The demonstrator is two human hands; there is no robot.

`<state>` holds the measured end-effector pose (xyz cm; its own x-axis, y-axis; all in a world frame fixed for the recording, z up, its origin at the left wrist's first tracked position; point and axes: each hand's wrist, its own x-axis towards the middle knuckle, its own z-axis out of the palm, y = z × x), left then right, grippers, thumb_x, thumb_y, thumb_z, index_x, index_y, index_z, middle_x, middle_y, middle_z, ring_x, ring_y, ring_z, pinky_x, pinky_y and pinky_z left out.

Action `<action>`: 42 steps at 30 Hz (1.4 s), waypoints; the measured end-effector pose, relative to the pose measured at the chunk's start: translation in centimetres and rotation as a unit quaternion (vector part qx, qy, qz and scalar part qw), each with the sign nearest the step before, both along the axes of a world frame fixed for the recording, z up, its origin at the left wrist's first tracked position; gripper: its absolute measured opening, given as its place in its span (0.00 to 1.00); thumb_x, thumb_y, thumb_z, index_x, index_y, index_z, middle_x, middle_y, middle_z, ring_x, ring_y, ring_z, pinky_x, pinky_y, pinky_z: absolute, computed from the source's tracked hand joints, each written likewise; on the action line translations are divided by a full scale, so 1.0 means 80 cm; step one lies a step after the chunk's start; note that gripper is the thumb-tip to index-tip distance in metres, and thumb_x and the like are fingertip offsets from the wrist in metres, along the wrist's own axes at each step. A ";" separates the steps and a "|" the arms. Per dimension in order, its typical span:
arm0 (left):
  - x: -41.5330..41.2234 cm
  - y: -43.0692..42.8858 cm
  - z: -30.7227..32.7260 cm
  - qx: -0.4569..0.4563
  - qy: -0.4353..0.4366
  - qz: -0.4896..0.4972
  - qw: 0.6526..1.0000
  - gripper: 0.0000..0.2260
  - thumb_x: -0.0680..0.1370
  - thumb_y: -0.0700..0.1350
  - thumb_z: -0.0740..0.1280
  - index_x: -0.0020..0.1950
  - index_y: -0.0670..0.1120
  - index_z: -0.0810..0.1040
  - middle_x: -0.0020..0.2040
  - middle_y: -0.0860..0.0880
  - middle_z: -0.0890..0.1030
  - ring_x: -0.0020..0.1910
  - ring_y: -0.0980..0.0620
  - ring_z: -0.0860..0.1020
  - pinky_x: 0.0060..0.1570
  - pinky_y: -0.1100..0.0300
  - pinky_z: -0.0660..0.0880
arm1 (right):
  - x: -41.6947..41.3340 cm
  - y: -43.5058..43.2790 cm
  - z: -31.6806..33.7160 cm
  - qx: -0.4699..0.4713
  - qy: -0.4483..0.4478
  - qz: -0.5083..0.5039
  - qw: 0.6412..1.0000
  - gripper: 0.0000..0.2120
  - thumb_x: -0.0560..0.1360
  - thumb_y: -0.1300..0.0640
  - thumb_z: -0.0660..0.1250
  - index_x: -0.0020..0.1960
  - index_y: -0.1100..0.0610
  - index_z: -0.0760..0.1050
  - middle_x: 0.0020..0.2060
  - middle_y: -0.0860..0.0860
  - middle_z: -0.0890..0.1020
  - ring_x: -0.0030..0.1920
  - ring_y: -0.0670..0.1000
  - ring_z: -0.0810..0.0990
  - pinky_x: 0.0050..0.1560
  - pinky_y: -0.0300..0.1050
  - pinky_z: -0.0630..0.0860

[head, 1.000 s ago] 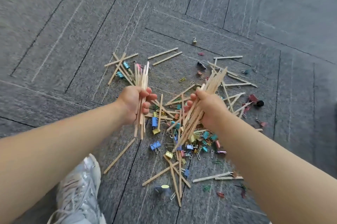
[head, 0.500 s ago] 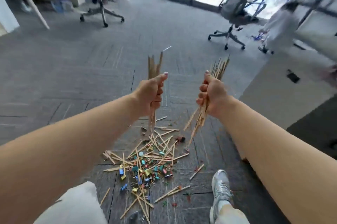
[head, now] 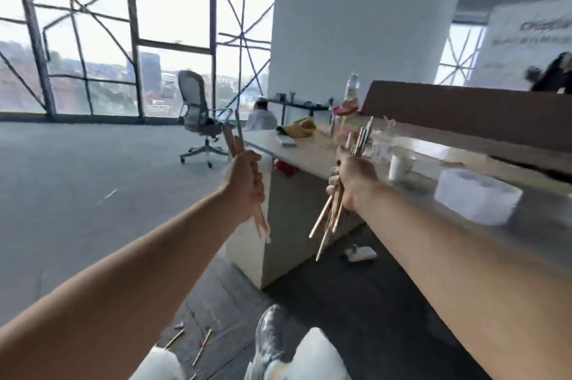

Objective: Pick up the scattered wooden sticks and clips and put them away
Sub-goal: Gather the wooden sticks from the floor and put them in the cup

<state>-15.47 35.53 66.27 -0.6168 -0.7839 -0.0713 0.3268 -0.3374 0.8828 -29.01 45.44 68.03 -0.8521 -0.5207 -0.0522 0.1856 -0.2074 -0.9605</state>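
Risen since crouch — left hand (head: 247, 184), right hand (head: 354, 183) each clamp flat wooden sticks (head: 262, 228) (thin, splayed ends).

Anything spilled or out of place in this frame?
Yes. A few thin wooden sticks lie scattered on the dark grey carpet beside the grey sneaker; a small white scrap lies on the floor by the white desk. The left hand and right hand each grip a stick bundle.

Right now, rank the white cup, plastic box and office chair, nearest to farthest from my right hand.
From the right hand, head view:
1. White cup, just to its right.
2. Plastic box, farther right.
3. Office chair, far off, left.
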 end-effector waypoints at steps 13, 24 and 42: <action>-0.220 0.096 0.029 -0.003 0.029 -0.111 0.993 0.19 0.75 0.42 0.62 0.27 0.51 0.58 0.21 0.54 0.57 0.18 0.55 0.54 0.21 0.67 0.51 | -0.213 0.171 0.047 -0.125 -0.041 -0.240 0.962 0.17 0.79 0.50 0.61 0.34 0.55 0.65 0.19 0.48 0.66 0.16 0.45 0.61 0.20 0.33 0.61; -0.452 0.075 0.053 -0.021 0.079 -0.079 0.994 0.17 0.75 0.41 0.62 0.28 0.51 0.61 0.20 0.55 0.60 0.19 0.56 0.55 0.20 0.67 0.52 | -0.402 0.134 0.060 -0.123 0.047 -0.323 0.937 0.20 0.77 0.46 0.63 0.31 0.54 0.66 0.20 0.49 0.68 0.15 0.46 0.63 0.19 0.34 0.62; -0.661 -0.001 0.037 -0.002 0.212 0.045 0.976 0.15 0.75 0.40 0.63 0.30 0.48 0.63 0.20 0.53 0.63 0.18 0.56 0.58 0.20 0.66 0.56 | -0.570 0.005 0.072 -0.206 0.187 -0.376 0.884 0.19 0.77 0.46 0.61 0.30 0.54 0.67 0.21 0.48 0.69 0.19 0.48 0.65 0.24 0.40 0.64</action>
<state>-68.35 35.46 69.22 -0.5182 -0.8363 0.1788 0.6914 -0.2867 0.6631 -74.64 45.81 73.79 -0.8829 0.2909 0.3687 -0.4682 -0.4836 -0.7395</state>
